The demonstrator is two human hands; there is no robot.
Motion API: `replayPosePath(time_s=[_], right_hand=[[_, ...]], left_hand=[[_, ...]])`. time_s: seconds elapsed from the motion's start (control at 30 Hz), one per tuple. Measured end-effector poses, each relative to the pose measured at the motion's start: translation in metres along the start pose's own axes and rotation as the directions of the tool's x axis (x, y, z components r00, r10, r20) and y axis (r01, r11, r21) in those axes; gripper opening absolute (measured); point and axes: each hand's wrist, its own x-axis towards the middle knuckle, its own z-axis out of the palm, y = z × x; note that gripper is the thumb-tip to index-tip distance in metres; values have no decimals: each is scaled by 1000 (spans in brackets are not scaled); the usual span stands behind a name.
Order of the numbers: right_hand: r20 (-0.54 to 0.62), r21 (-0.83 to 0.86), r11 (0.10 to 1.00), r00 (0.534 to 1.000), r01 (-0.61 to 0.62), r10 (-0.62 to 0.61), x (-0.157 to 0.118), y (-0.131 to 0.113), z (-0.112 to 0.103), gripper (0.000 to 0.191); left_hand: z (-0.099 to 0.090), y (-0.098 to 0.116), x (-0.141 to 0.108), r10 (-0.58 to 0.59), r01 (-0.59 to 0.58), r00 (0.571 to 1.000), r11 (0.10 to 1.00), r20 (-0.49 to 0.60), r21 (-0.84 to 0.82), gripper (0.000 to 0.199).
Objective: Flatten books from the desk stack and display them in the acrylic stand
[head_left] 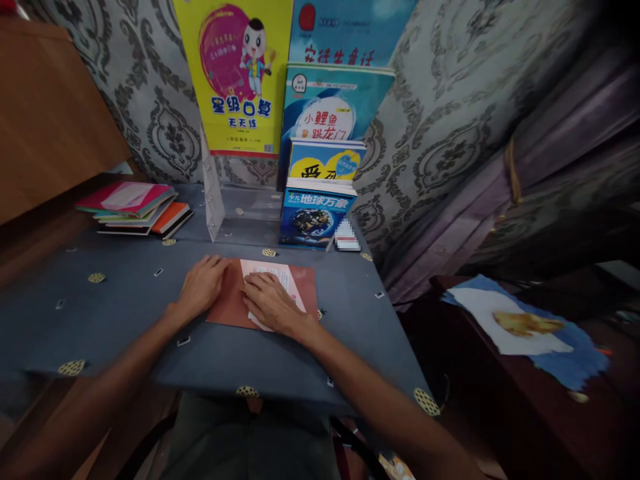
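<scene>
A thin reddish-brown book point(230, 307) with a pale printed panel lies flat on the table, its long side running left to right. Across its upper left edge rest the fingers of my left hand point(203, 285), loosely extended and touching the cover. My right hand point(274, 303) lies palm down over the pale panel, fingers stretched out, hiding part of the print. Neither hand is wrapped around anything. Beyond the book stands a clear acrylic rack point(214, 200) with several upright books, among them a yellow book point(240, 127) and a blue book with an Earth picture point(313, 223).
A stack of books point(130, 200) sits at the back left of the table point(120, 300), which has a dark patterned cloth. Right of the rack is a small blurred-out object point(346, 237). A dark side surface at the right holds a blue cloth point(575, 360) and white paper point(480, 313).
</scene>
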Motion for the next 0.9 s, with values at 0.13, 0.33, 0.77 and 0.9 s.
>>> replayPosePath(time_s=[0.13, 0.33, 0.77, 0.9], right_hand=[[26, 2, 1000, 999, -28, 28, -1, 1, 4, 21], [83, -6, 999, 995, -52, 52, -1, -1, 5, 26], [225, 95, 988, 964, 124, -143, 17, -39, 11, 34], [205, 90, 987, 967, 133, -149, 15, -39, 12, 30]], left_hand=[[17, -22, 9, 36, -46, 998, 981, -58, -190, 45], [32, -41, 12, 81, -115, 989, 943, -121, -313, 50], [31, -45, 15, 37, -76, 995, 892, -96, -446, 51], [30, -44, 14, 8, -40, 997, 891, -72, -453, 49]])
